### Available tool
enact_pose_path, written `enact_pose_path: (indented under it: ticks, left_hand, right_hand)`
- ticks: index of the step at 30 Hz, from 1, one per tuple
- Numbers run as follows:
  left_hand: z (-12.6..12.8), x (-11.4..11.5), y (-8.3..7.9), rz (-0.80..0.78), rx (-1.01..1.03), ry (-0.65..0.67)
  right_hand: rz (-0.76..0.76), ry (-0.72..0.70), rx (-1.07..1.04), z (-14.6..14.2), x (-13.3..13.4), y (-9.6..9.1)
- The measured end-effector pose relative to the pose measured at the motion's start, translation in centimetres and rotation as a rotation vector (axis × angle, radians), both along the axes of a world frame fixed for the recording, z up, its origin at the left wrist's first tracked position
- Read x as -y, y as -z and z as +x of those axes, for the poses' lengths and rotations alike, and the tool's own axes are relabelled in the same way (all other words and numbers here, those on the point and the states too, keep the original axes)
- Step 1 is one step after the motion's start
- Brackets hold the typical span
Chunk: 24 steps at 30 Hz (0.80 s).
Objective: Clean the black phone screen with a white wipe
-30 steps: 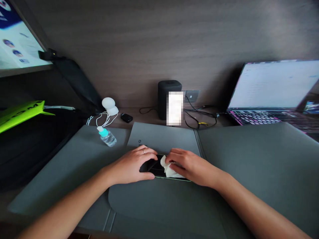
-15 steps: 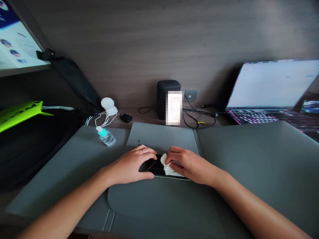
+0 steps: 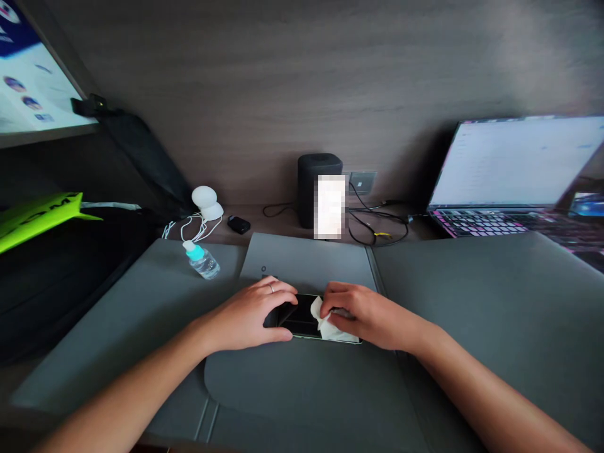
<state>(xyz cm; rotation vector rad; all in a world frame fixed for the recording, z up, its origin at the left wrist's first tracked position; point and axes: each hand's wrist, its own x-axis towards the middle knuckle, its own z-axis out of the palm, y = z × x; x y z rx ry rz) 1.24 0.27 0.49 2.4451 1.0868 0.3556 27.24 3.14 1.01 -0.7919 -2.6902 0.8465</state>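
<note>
A dark-screened phone [image 3: 304, 321] lies flat on the grey mat in front of me. My left hand [image 3: 259, 311] grips its left end, thumb on the near edge and fingers on the far edge. Pinched in my right hand [image 3: 356, 308] is a crumpled white tissue [image 3: 333, 328], which touches the right part of the screen. The fingers and tissue cover the phone's right end. Beyond my left hand stands a small clear spray bottle [image 3: 204, 261] with a turquoise collar, tilted in the view.
A dark grey desk mat [image 3: 472, 302] spreads under everything. Behind it are a black speaker [image 3: 307, 195], black cables [image 3: 377, 220], a white rounded device [image 3: 205, 200] and a small black object [image 3: 238, 224]. An open laptop [image 3: 519, 163] sits right; a black bag [image 3: 61, 283] lies left.
My right hand has slid the tissue slightly right and toward me across the phone screen. My left hand keeps its hold on the phone.
</note>
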Motion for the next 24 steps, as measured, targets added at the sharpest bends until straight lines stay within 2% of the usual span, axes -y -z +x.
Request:
enact_pose_path:
  ticks: [14, 19, 24]
  left_hand:
    - [0.0, 0.0, 0.0, 0.009, -0.014, -0.003]
    - [-0.1, 0.0, 0.0, -0.001, -0.011, -0.005]
    - [-0.1, 0.0, 0.2, 0.014, -0.012, -0.006]
  right_hand:
    - [0.09, 0.088, -0.012, -0.8, 0.1, 1.0]
    - [0.03, 0.021, -0.009, -0.1, -0.1, 0.2]
    - [0.073, 0.087, 0.035, 0.1, -0.2, 0.1]
